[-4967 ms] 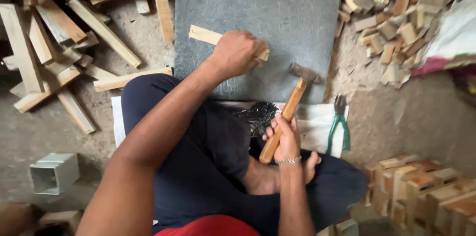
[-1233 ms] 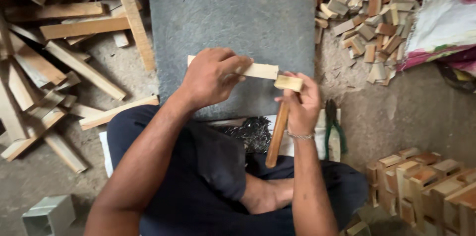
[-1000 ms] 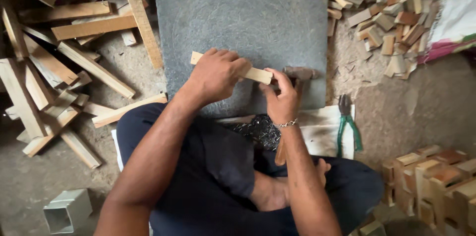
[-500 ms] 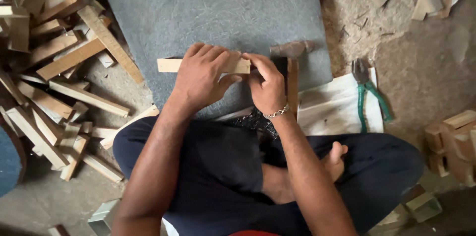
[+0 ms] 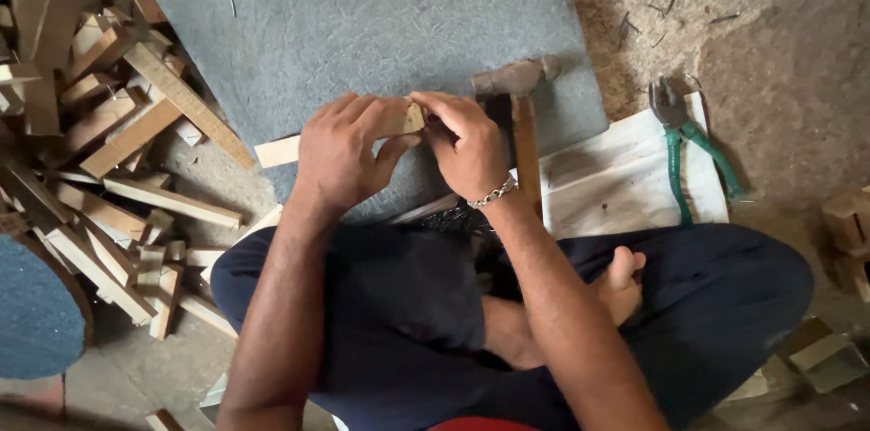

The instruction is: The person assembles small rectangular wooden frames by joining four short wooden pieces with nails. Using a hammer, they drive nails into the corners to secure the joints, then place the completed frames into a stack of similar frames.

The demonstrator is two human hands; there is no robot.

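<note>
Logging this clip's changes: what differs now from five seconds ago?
The right hand let go of the hammer, which now lies on the grey slab, and joined the left hand on the wooden strip. The green pliers stayed put.

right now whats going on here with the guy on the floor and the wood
A person sits cross-legged on the floor with a grey slab in front of them. Both hands meet on a wooden strip lying across the slab's near edge: the left hand covers its middle, the right hand pinches its end. A hammer lies on the slab beside the right hand, not held. Green-handled pliers rest on a white sheet, and wood offcuts are heaped on the left.
</note>
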